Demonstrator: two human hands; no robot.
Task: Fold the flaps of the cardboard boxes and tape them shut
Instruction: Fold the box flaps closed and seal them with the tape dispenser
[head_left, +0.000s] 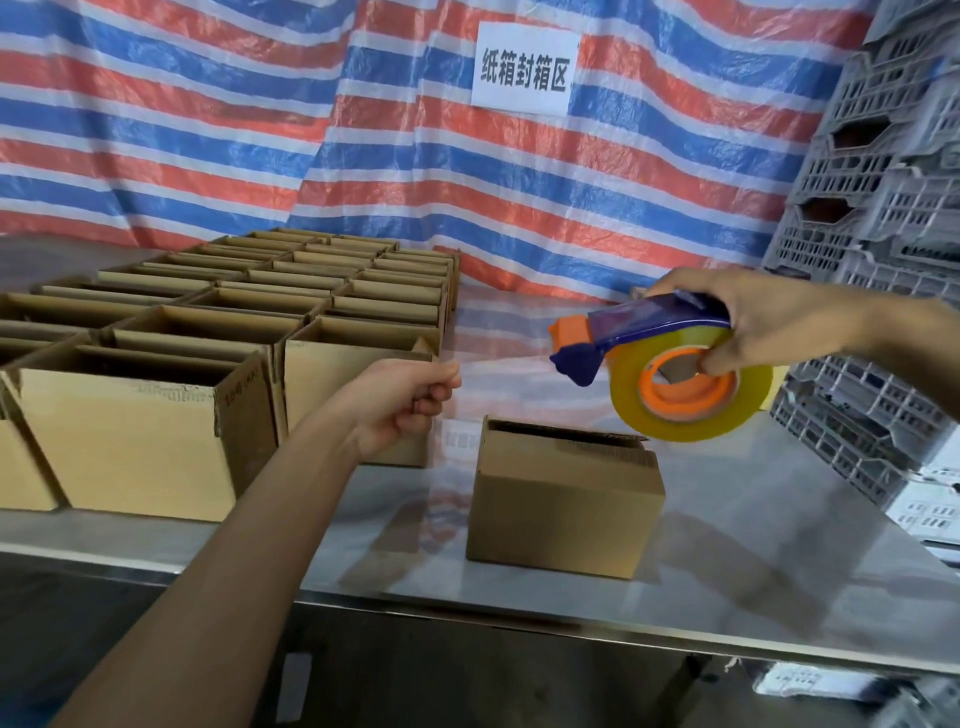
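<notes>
A small cardboard box (566, 499) stands near the front edge of the steel table (727, 561). Its top flaps are folded down, with a dark gap along the far edge. My right hand (769, 317) holds a blue and orange tape dispenser (639, 338) with a roll of clear yellowish tape (691, 400), above and right of the box. My left hand (400, 400) hovers left of the dispenser, thumb and forefinger pinched together. A faint clear strip of tape runs from the pinch to the dispenser's mouth.
Several rows of open cardboard boxes (140, 431) fill the table's left half. Grey plastic crates (872, 218) are stacked at the right. A striped tarp (260, 130) with a white paper sign (524, 67) hangs behind.
</notes>
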